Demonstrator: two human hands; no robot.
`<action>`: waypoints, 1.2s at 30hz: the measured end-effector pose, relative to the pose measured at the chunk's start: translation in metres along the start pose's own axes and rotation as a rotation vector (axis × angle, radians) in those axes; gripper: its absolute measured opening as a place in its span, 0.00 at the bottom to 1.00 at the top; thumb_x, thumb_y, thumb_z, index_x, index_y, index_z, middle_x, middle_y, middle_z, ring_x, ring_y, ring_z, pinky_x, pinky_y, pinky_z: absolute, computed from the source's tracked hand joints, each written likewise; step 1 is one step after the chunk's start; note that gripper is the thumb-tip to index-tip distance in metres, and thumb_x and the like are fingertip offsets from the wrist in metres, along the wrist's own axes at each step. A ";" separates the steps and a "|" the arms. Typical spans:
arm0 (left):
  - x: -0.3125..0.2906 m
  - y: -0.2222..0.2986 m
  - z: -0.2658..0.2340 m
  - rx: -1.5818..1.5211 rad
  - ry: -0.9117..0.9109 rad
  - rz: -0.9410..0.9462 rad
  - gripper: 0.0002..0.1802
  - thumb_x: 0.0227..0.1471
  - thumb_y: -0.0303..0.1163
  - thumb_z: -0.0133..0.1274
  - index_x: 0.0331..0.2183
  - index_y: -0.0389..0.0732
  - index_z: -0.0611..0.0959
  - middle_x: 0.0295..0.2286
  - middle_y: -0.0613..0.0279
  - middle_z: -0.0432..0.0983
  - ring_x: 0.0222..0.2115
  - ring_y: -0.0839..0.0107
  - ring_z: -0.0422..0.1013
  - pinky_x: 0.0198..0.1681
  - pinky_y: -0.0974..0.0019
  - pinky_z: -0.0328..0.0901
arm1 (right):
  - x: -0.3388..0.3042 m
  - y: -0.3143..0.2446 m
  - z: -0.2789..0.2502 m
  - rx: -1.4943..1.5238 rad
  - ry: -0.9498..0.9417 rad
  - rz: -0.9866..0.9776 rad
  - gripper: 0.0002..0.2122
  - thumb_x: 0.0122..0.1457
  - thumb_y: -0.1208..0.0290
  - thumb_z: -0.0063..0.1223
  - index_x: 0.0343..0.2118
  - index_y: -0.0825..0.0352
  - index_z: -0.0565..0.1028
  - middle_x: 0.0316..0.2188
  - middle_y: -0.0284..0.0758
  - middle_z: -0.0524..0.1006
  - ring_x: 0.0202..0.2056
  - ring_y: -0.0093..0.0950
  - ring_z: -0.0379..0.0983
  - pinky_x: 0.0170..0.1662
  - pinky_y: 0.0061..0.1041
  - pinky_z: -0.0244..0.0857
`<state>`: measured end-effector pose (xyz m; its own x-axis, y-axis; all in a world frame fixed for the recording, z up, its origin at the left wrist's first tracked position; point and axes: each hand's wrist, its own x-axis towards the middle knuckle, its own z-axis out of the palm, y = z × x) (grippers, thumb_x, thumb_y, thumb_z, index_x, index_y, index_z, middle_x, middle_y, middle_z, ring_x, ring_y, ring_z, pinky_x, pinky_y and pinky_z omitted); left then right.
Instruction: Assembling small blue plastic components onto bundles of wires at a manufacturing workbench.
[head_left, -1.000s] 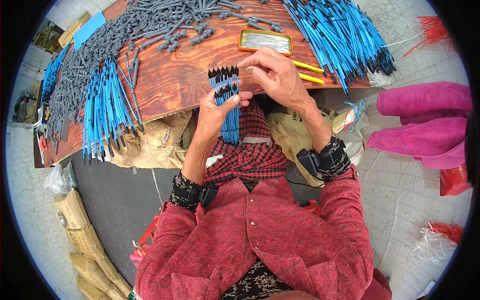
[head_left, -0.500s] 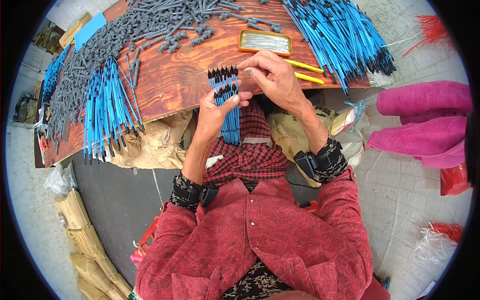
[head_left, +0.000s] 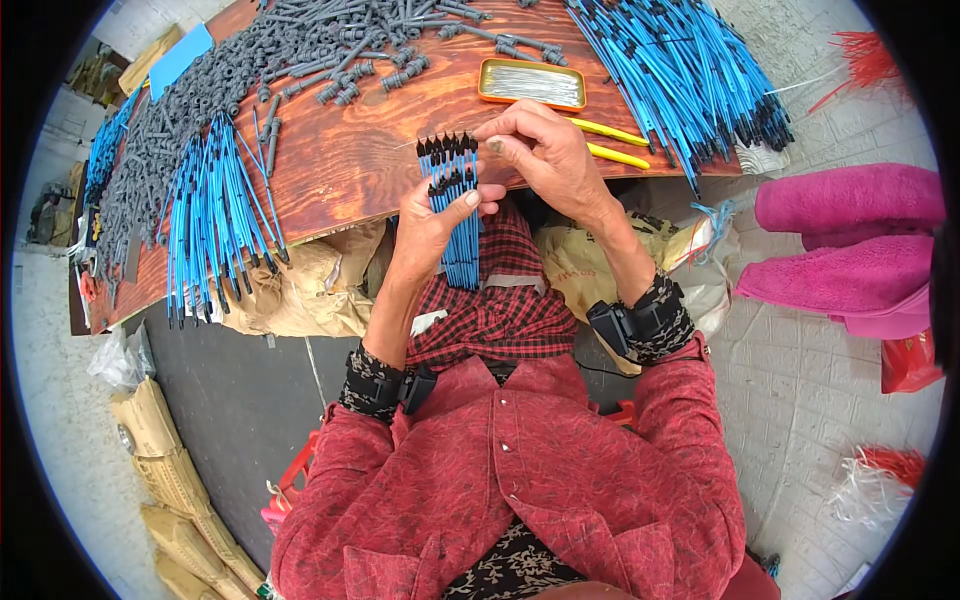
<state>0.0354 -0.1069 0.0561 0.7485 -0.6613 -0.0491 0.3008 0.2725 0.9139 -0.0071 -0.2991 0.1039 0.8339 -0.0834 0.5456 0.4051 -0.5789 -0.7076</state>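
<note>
A row of slim blue rods with black tips [head_left: 462, 245] stands nearly upright over my lap, in front of the table edge. My left hand [head_left: 428, 218] is closed around the rods, its thumb across the front just below a lower row of black pieces. At the top right of the row, my right hand [head_left: 545, 150] pinches with thumb and forefinger beside the black heads. A thin silver wire [head_left: 405, 146] pokes out on the left side of those heads; its other end is hidden by my right fingers.
Behind my hands lies an orange-rimmed tray [head_left: 530, 84] of silver wires, with yellow-handled pliers [head_left: 612, 143] beside it. Grey ribbed plastic parts [head_left: 220, 90] heap up at the left. Blue rods lie in a left bundle [head_left: 212, 215] and a right pile [head_left: 680, 75], overhanging the wooden table [head_left: 350, 150].
</note>
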 end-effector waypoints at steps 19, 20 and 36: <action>0.001 -0.002 -0.005 0.055 -0.030 0.005 0.20 0.58 0.25 0.57 0.52 0.33 0.76 0.39 0.46 0.83 0.37 0.67 0.80 0.42 0.65 0.76 | 0.016 -0.016 -0.011 -0.143 -0.145 -0.122 0.06 0.58 0.76 0.58 0.38 0.65 0.79 0.30 0.34 0.76 0.32 0.30 0.76 0.36 0.27 0.69; 0.002 -0.002 -0.005 0.072 -0.043 0.013 0.20 0.58 0.24 0.57 0.52 0.33 0.76 0.39 0.46 0.83 0.37 0.67 0.80 0.42 0.65 0.76 | 0.017 -0.017 -0.010 -0.153 -0.140 -0.109 0.07 0.57 0.76 0.58 0.39 0.64 0.79 0.30 0.34 0.76 0.33 0.31 0.76 0.36 0.28 0.69; 0.000 0.000 -0.001 -0.027 -0.029 0.010 0.21 0.58 0.23 0.57 0.53 0.35 0.76 0.40 0.43 0.82 0.38 0.64 0.81 0.43 0.65 0.76 | 0.015 -0.018 -0.008 -0.253 -0.092 -0.145 0.07 0.57 0.77 0.56 0.38 0.62 0.78 0.31 0.33 0.76 0.32 0.33 0.76 0.37 0.30 0.69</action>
<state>0.0359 -0.1063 0.0559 0.7343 -0.6782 -0.0284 0.3094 0.2972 0.9033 -0.0044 -0.2962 0.1280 0.8092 0.0823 0.5818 0.4262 -0.7638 -0.4847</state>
